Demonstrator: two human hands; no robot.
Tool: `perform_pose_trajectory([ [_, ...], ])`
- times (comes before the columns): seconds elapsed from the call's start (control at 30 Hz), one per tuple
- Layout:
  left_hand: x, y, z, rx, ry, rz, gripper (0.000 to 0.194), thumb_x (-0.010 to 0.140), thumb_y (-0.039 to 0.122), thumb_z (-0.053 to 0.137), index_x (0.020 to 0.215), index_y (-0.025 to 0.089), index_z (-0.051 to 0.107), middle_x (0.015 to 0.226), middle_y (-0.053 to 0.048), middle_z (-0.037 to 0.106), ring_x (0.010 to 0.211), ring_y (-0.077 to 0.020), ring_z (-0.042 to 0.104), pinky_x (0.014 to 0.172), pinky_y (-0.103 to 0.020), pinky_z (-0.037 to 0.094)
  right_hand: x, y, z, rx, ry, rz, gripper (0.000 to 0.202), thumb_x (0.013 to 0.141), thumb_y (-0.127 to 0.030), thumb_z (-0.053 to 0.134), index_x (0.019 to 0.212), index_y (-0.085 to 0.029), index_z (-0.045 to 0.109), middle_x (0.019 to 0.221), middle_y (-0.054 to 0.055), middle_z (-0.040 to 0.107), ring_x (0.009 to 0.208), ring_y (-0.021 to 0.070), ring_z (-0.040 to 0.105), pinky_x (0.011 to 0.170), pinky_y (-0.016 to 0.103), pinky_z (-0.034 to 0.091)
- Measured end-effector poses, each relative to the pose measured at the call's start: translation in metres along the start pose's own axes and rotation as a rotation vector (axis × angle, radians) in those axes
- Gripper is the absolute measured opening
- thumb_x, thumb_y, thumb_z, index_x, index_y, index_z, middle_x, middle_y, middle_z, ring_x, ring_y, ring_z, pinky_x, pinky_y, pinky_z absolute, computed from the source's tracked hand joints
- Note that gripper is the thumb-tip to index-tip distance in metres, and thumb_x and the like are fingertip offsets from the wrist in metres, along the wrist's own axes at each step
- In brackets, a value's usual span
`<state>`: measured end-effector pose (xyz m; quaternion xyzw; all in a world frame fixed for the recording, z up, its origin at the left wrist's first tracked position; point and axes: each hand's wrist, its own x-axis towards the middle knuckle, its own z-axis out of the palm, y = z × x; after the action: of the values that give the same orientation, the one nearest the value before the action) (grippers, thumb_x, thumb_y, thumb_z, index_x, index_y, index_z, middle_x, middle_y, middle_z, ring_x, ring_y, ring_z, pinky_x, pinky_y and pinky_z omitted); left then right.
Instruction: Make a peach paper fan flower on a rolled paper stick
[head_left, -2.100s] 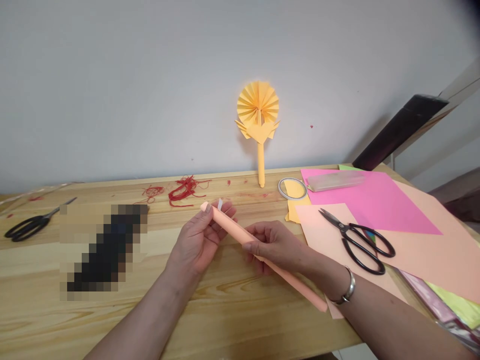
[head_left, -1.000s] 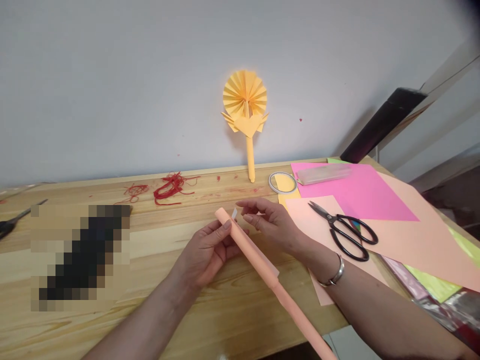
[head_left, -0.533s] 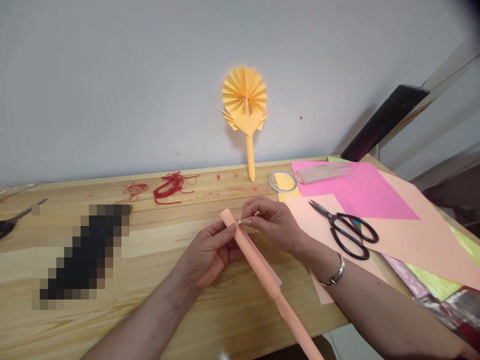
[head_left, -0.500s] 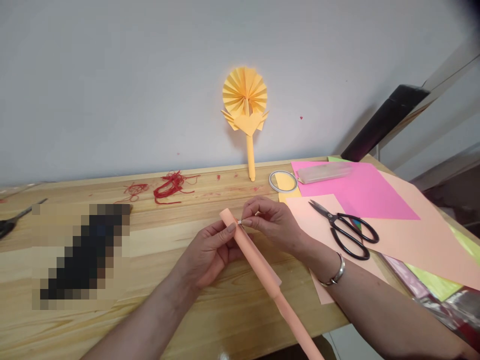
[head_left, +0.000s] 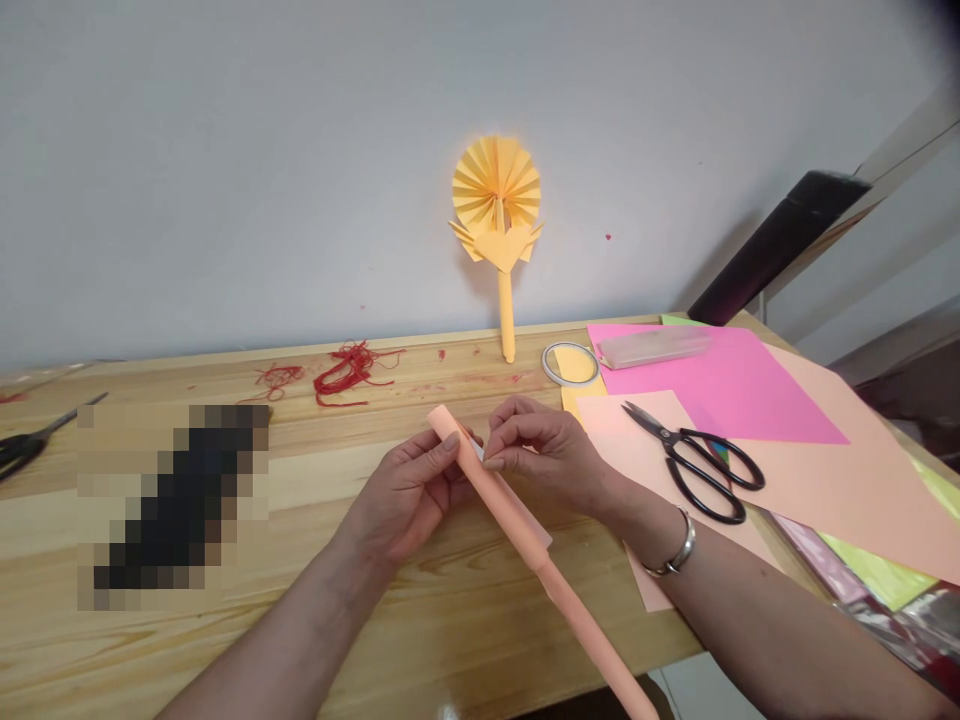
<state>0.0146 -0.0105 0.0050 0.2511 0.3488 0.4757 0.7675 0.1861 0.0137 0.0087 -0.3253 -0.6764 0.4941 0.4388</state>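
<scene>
The tube [head_left: 514, 518] slants over the table [head_left: 300, 560], its long axis going from far left to near right, where it leaves the view. The left hand [head_left: 405, 495] is nearer its far end, gripping there with the thumb on top and fingers beneath. The right hand [head_left: 551, 455] is on the tube's right side, thumb and forefinger pinching a white strip [head_left: 477, 450] along the loose flap [head_left: 535, 523]. Right of the hands lie the scissors [head_left: 667, 436], with the tape [head_left: 548, 378] farther off
</scene>
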Motion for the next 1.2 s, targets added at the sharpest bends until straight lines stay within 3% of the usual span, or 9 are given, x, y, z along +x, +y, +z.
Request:
perform_pose_trajectory([
  [0.4,0.002,0.003,-0.002,0.039,0.015,0.035,0.016,0.082,0.022,0.058,0.074,0.012,0.067,0.07,-0.005,0.066,0.067,-0.014,0.061,0.065,-0.025,0.05,-0.003,0.001,0.002,0.002,-0.059,-0.017,0.006,0.072,-0.019,0.07,0.067,-0.021,0.068,0.079,0.0,0.054,0.075,0.0121,0.052,0.072,0.028,0.045],
  [0.7,0.003,0.007,-0.006,0.07,0.097,0.077,0.017,0.081,0.024,0.059,0.074,0.011,0.068,0.073,-0.008,0.069,0.072,-0.0166,0.063,0.071,-0.026,0.051,-0.005,-0.008,0.001,0.034,-0.133,-0.021,0.004,0.074,-0.022,0.069,0.07,-0.02,0.068,0.078,0.001,0.055,0.079,0.0137,0.054,0.076,0.03,0.046],
  [0.83,0.005,0.008,-0.007,0.053,0.129,0.117,0.016,0.08,0.024,0.061,0.074,0.011,0.068,0.071,-0.007,0.068,0.071,-0.0165,0.063,0.072,-0.027,0.051,-0.002,-0.011,0.001,0.111,0.024,0.161,0.028,0.074,-0.03,0.068,0.099,-0.018,0.062,0.081,0.002,0.057,0.073,0.0126,0.053,0.065,0.027,0.046],
  [0.9,0.006,0.009,-0.008,0.044,0.15,0.128,0.014,0.078,0.024,0.062,0.073,0.011,0.068,0.071,-0.007,0.068,0.072,-0.017,0.063,0.072,-0.028,0.051,0.0,-0.01,0.0,0.163,0.024,0.317,0.03,0.078,-0.034,0.062,0.102,-0.016,0.061,0.08,0.003,0.059,0.067,0.0111,0.053,0.059,0.025,0.044],
  [1.07,0.006,0.012,-0.01,0.052,0.201,0.159,0.014,0.076,0.024,0.064,0.071,0.012,0.068,0.071,-0.006,0.068,0.071,-0.0167,0.063,0.072,-0.029,0.051,0.001,-0.008,-0.004,0.4,-0.317,0.599,0.015,0.08,-0.024,0.057,0.084,-0.014,0.066,0.063,0.0,0.058,0.058,0.0096,0.054,0.057,0.023,0.044],
  [1.2,0.006,0.014,-0.01,0.071,0.187,0.168,0.015,0.078,0.025,0.062,0.071,0.012,0.067,0.071,-0.007,0.068,0.072,-0.0173,0.063,0.072,-0.03,0.051,-0.001,-0.007,-0.003,0.574,-0.442,0.731,0.015,0.077,-0.019,0.055,0.085,-0.012,0.065,0.073,0.004,0.065,0.065,0.0146,0.064,0.065,0.029,0.051],
])
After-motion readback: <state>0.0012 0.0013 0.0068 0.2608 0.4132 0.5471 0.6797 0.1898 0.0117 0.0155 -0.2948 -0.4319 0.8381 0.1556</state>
